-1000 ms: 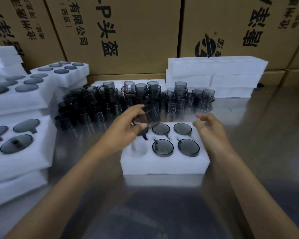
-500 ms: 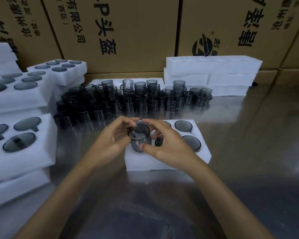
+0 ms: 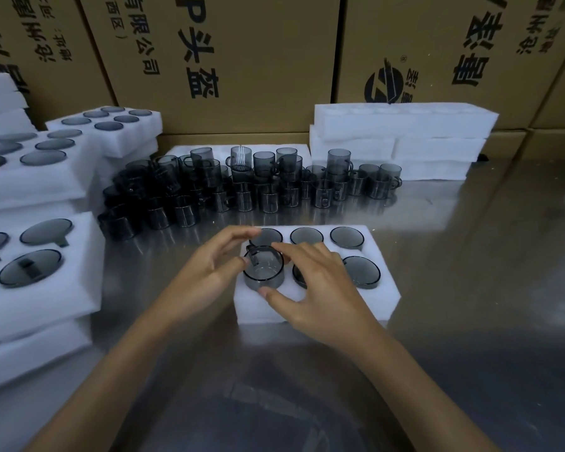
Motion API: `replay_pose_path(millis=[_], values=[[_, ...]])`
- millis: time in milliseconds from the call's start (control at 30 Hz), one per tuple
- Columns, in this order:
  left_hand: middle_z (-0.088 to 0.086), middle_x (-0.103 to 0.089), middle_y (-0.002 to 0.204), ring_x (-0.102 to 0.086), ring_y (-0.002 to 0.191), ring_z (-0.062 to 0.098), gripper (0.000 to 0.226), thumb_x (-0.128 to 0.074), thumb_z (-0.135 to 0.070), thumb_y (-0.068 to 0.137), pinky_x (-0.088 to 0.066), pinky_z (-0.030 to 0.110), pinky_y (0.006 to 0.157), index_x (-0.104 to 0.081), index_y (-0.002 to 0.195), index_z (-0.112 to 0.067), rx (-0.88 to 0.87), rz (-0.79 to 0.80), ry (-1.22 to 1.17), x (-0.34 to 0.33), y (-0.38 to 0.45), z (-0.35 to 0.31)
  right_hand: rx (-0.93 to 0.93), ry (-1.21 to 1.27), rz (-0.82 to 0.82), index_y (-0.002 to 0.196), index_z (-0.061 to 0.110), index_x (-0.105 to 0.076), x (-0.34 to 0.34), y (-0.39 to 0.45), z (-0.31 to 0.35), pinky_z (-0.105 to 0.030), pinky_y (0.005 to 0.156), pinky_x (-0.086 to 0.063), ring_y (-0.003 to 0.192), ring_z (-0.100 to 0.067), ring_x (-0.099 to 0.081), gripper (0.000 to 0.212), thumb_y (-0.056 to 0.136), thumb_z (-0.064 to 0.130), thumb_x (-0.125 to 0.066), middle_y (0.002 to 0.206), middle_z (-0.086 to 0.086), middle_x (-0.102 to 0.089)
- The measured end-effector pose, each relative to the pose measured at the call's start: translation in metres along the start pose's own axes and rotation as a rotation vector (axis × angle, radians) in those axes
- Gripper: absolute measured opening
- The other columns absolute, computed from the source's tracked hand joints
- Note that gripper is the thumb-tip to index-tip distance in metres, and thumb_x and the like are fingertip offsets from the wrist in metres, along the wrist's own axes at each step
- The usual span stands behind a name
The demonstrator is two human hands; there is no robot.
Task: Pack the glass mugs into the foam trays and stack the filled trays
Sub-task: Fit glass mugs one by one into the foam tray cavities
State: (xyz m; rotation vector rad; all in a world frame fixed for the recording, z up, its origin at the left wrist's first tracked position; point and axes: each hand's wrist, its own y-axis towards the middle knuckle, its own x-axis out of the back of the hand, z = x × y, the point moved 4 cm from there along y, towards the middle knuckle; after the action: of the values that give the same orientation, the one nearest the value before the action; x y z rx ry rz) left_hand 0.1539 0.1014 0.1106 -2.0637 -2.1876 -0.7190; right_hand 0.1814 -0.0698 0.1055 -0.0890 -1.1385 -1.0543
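Observation:
A white foam tray (image 3: 377, 303) with six holes lies on the steel table in front of me. Smoky grey glass mugs fill its far row and near right hole (image 3: 361, 271). One more glass mug (image 3: 263, 269) sits partly sunk, mouth up, in the near left hole. My right hand (image 3: 320, 288) pinches it between thumb at the near side and index finger at the far rim. My left hand (image 3: 209, 272) holds its left side, thumb on the rim, fingers curved over the far edge. The near middle hole is mostly hidden by my right hand.
Many loose grey mugs (image 3: 242, 187) crowd the table behind the tray. Filled foam trays (image 3: 46, 288) are stacked at the left, more behind them (image 3: 111, 125). A stack of foam trays (image 3: 405, 138) stands at the back right against cardboard boxes (image 3: 258, 60).
My left hand carried the mug over the tray, my right hand joined it, and together they lowered the mug into the near left hole.

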Motion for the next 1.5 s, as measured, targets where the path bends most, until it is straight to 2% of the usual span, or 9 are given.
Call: replay_pose_path(millis=[200, 500, 733, 900, 1000, 1067, 1167, 1267, 1500], values=[[-0.033, -0.044, 0.143, -0.034, 0.131, -0.019, 0.061, -0.069, -0.026, 0.084, -0.033, 0.012, 0.097, -0.046, 0.137, -0.044, 0.156, -0.034, -0.126, 0.009, 0.002, 0.024, 0.094, -0.140, -0.075, 0.141, 0.020, -0.054, 0.001, -0.008, -0.002, -0.032, 0.098, -0.038, 0.109, -0.012, -0.047, 0.058, 0.091, 0.049, -0.057, 0.105, 0.018, -0.058], [-0.018, -0.033, 0.156, -0.041, 0.137, 0.002, 0.123, -0.093, -0.037, 0.058, -0.027, 0.035, 0.120, -0.019, 0.156, -0.033, 0.404, 0.135, -0.476, 0.005, -0.001, 0.055, 0.053, -0.292, -0.087, 0.128, 0.026, -0.066, -0.001, -0.009, 0.000, -0.037, 0.108, -0.028, 0.135, -0.018, -0.041, 0.055, 0.088, 0.058, -0.046, 0.137, 0.006, -0.058], [0.006, -0.052, 0.146, -0.049, 0.135, 0.026, 0.057, -0.055, -0.012, 0.095, -0.033, 0.044, 0.112, -0.041, 0.149, -0.027, 0.292, 0.275, -0.511, -0.008, -0.001, 0.043, 0.009, -0.359, -0.024, 0.131, 0.028, -0.064, -0.008, -0.007, -0.001, -0.038, 0.111, -0.022, 0.138, -0.014, -0.038, 0.057, 0.092, 0.061, -0.037, 0.141, 0.010, -0.057], [0.005, -0.059, 0.140, -0.054, 0.130, 0.024, 0.054, -0.053, -0.013, 0.091, -0.036, 0.043, 0.109, -0.050, 0.142, -0.034, 0.296, 0.221, -0.513, -0.012, 0.001, 0.048, -0.033, -0.198, -0.063, 0.137, 0.034, -0.056, 0.002, -0.005, -0.005, -0.029, 0.103, -0.022, 0.134, -0.007, -0.037, 0.055, 0.092, 0.060, -0.039, 0.143, 0.018, -0.052], [0.003, -0.063, 0.135, -0.057, 0.128, 0.022, 0.050, -0.058, -0.021, 0.086, -0.042, 0.038, 0.106, -0.058, 0.134, -0.034, 0.324, 0.205, -0.479, -0.010, 0.003, 0.051, -0.255, -0.218, -0.382, 0.129, 0.028, -0.061, 0.039, -0.007, -0.030, -0.039, 0.093, -0.035, 0.121, -0.020, -0.052, 0.044, 0.089, 0.046, -0.054, 0.125, 0.010, -0.064], [0.002, -0.064, 0.133, -0.058, 0.126, 0.020, 0.048, -0.060, -0.025, 0.085, -0.042, 0.037, 0.106, -0.060, 0.132, -0.031, 0.341, 0.203, -0.456, -0.009, 0.002, 0.052, -0.525, -0.314, -0.324, 0.121, 0.017, -0.064, 0.057, -0.012, -0.064, -0.046, 0.097, -0.036, 0.121, -0.030, -0.050, 0.041, 0.094, 0.045, -0.051, 0.129, -0.003, -0.063], [-0.002, -0.066, 0.129, -0.061, 0.121, 0.016, 0.045, -0.059, -0.027, 0.083, -0.040, 0.041, 0.107, -0.064, 0.127, -0.037, 0.321, 0.136, -0.453, -0.010, 0.002, 0.051, -0.811, 0.209, -0.029, 0.096, 0.021, -0.071, 0.049, -0.023, -0.093, -0.037, 0.087, -0.047, 0.102, -0.017, -0.062, 0.043, 0.097, 0.055, -0.045, 0.113, 0.000, -0.070], [-0.005, -0.061, 0.136, -0.059, 0.125, 0.016, 0.051, -0.055, -0.022, 0.089, -0.044, 0.041, 0.105, -0.054, 0.134, -0.045, 0.245, 0.093, -0.509, -0.013, 0.005, 0.048, -0.710, 0.613, -0.074, 0.101, 0.047, -0.071, 0.044, -0.022, -0.091, -0.022, 0.080, -0.047, 0.092, 0.009, -0.065, 0.020, 0.092, 0.057, -0.056, 0.106, 0.021, -0.072], [0.006, -0.052, 0.146, -0.053, 0.130, 0.033, 0.050, -0.045, -0.050, 0.098, -0.047, 0.057, 0.096, -0.046, 0.145, -0.032, 0.238, 0.055, -0.912, 0.011, 0.012, 0.045, -0.683, 1.119, -0.105, 0.129, 0.035, -0.061, 0.027, -0.005, -0.073, -0.047, 0.093, -0.053, 0.109, -0.024, -0.069, 0.037, 0.093, 0.043, -0.060, 0.119, 0.000, -0.072]])
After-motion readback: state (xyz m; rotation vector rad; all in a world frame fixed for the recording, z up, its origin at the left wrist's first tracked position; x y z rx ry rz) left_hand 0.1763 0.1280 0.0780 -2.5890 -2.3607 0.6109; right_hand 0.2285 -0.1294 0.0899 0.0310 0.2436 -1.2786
